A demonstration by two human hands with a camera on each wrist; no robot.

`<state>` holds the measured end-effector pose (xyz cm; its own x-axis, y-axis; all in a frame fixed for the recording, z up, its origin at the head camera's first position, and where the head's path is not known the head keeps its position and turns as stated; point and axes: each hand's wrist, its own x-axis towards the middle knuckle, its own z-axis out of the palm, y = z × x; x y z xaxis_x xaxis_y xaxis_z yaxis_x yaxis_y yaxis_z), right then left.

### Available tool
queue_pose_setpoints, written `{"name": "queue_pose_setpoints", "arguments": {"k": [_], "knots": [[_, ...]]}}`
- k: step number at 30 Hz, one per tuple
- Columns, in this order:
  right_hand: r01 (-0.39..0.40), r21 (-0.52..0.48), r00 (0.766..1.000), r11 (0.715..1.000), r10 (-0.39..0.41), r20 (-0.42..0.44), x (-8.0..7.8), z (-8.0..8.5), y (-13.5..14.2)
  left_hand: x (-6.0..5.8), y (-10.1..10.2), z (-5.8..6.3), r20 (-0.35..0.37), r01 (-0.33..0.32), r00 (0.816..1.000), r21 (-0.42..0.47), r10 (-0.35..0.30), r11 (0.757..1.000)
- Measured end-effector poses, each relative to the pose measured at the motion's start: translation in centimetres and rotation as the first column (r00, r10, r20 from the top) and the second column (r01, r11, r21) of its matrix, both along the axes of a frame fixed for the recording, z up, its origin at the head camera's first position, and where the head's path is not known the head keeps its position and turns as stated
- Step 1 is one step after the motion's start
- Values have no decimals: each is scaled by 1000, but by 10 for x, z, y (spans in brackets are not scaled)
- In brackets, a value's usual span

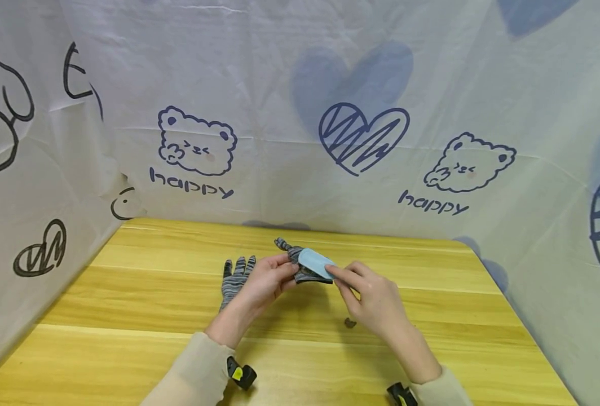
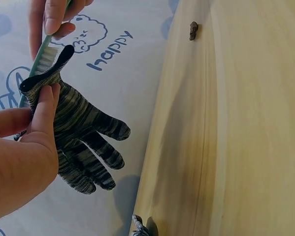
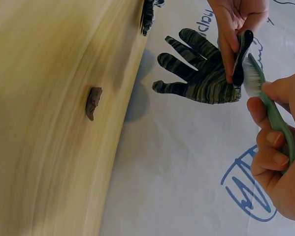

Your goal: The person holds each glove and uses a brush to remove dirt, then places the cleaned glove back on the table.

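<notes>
A grey-and-black striped knit glove (image 2: 76, 115) is pinched at its dark-edged cuff by my left hand (image 1: 265, 280), held above the table with its fingers dangling away. My right hand (image 1: 378, 299) grips a scrubbing brush (image 1: 316, 263) with a pale blue-green back and handle. In the right wrist view, the brush's white bristles (image 3: 252, 78) are at the glove's cuff opening. The left wrist view shows part of the brush head hidden behind the cuff. A second striped glove (image 1: 235, 282) lies on the table beside my left hand.
A small brown lump (image 1: 349, 323) lies on the wood-grain table (image 1: 142, 293), near my right hand. Behind the table hangs a pale cloth (image 1: 274, 135) printed with hearts and bears. Black-and-yellow devices (image 1: 241, 373) sit at both wrists.
</notes>
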<state>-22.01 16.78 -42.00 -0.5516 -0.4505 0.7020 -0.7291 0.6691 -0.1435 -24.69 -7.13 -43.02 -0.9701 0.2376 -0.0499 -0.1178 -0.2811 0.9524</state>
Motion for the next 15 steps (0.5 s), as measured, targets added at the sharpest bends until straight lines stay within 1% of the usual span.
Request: {"name": "queue_pose_setpoints", "arguments": {"k": [4, 10, 15], "knots": [[52, 7, 998, 999, -52, -19, -1, 0, 0, 0, 0, -1, 18, 1, 1000, -3, -1, 1000], [87, -10, 996, 996, -87, -28, -1, 1, 0, 0, 0, -1, 17, 21, 1000, 19, -21, 1000], [109, -71, 992, 992, -113, -62, -2, -1, 3, -1, 0, -2, 14, 9, 1000, 15, -9, 1000]]}}
